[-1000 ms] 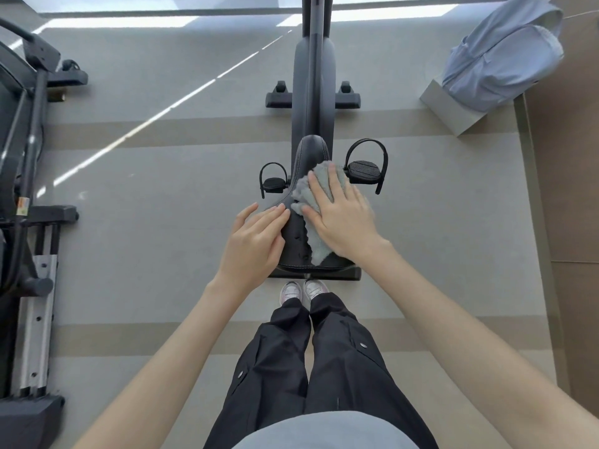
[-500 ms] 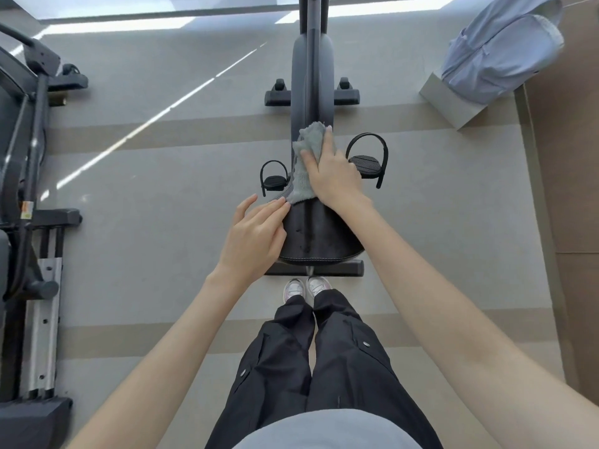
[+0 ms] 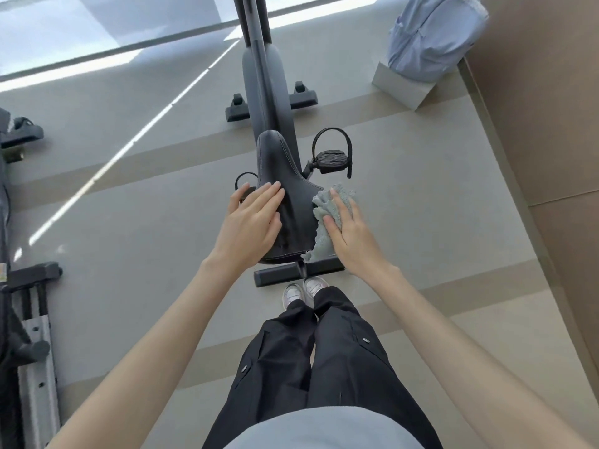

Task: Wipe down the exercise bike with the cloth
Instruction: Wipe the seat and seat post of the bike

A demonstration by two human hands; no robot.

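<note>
The black exercise bike [image 3: 259,79] stands right in front of me, seen from above, its black saddle [image 3: 285,176] nearest. My right hand [image 3: 350,231] lies flat on a grey-green cloth [image 3: 324,209] and presses it against the saddle's right rear edge. The cloth hangs a little over that edge. My left hand [image 3: 252,222] rests flat on the saddle's left side, fingers together, with nothing in it. A strapped pedal [image 3: 332,155] shows to the right of the saddle; the left pedal is mostly hidden behind my left hand.
A light blue backpack [image 3: 434,34] sits on a grey block [image 3: 402,85] at the back right, beside a brown wall [image 3: 544,92]. Another black exercise machine [image 3: 29,319] stands along the left edge. My feet [image 3: 304,291] are just behind the bike's rear base bar [image 3: 278,275].
My right hand has dragged the cloth back from the saddle's nose to its right rear edge. My left hand stays on the saddle's left side. The view has tilted and shifted.
</note>
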